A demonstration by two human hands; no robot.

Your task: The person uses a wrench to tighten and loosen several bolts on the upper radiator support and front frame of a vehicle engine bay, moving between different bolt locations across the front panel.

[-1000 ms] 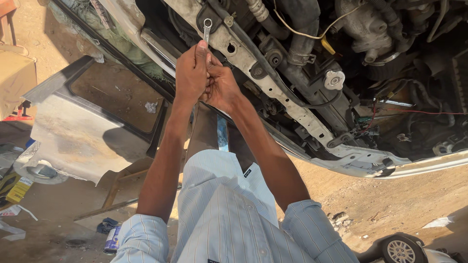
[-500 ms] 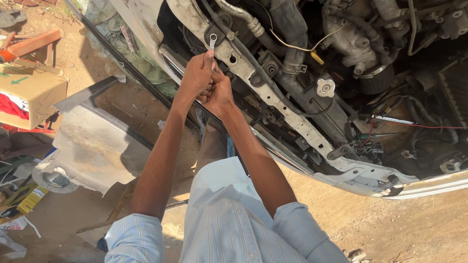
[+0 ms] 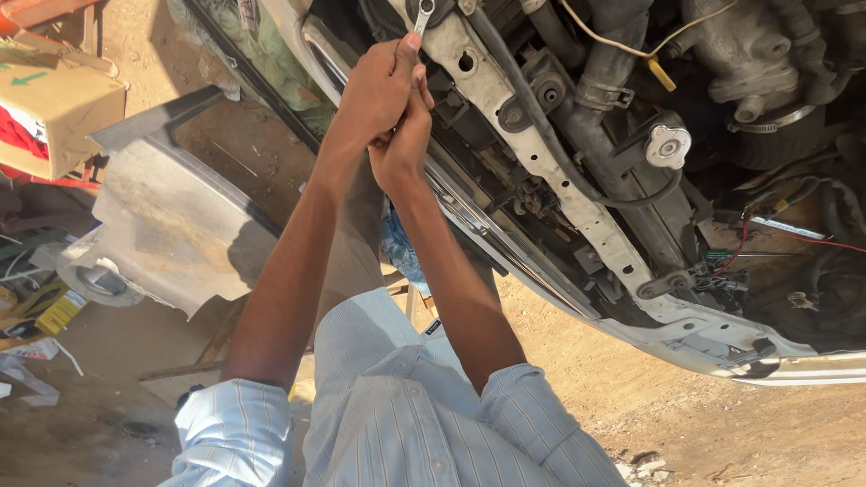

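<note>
Presently both hands are reaching up together to the front of an open engine bay. The left hand [image 3: 379, 86] is sitting uppermost, its fingers [image 3: 408, 56] clamping around the shaft of a small metal wrench [image 3: 422, 13]. Only the ring end of the wrench is showing, sticking out just above the fingertips and lying against the pale metal crossbar [image 3: 532, 153] near the top edge of the view; the rest of the shaft is lying hidden inside the grip. The right hand [image 3: 401, 144] is pressing in directly below and against the left, its fingers curling closed; whether they are touching the wrench itself cannot be told. Both forearms are rising bare from rolled striped sleeves [image 3: 234, 433]. To the right of the hands, black hoses [image 3: 613, 63] and a round white cap [image 3: 668, 146] are sitting in the bay. To the left, a detached grey body panel [image 3: 171, 225] is lying on the sandy ground [image 3: 686, 406], with a cardboard box [image 3: 59, 99] beyond it.
</note>
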